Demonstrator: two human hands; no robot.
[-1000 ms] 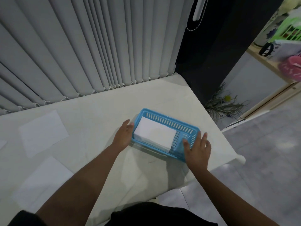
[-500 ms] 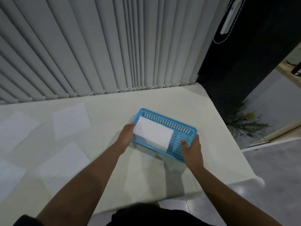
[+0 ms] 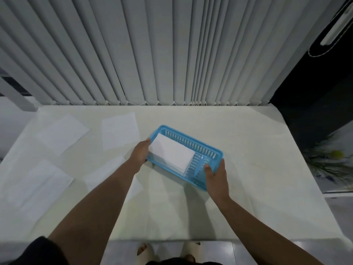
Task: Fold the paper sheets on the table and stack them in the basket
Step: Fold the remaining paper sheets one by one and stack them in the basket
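A blue slotted basket [image 3: 206, 149] sits at an angle on the white table [image 3: 248, 169], near its middle. A stack of folded white paper [image 3: 172, 153] fills the basket's left part. My left hand [image 3: 140, 154] grips the basket's left end, fingers against the stack. My right hand [image 3: 216, 174] grips the near right corner, thumb inside the rim. Several flat unfolded sheets lie on the table to the left, one [image 3: 119, 131] close to the basket, another [image 3: 63, 134] further left, another [image 3: 36, 186] near the front.
Grey vertical blinds [image 3: 152, 54] hang along the table's far edge. A dark panel [image 3: 315, 92] and a plant [image 3: 332, 161] stand off the table's right side. The grey floor and my feet [image 3: 145, 249] show below the front edge.
My view has swung left, bringing more sheets into sight. Both hands have closed on the basket's ends; the right fingers, spread a second ago, now wrap the corner. The basket has shifted toward the table's middle.
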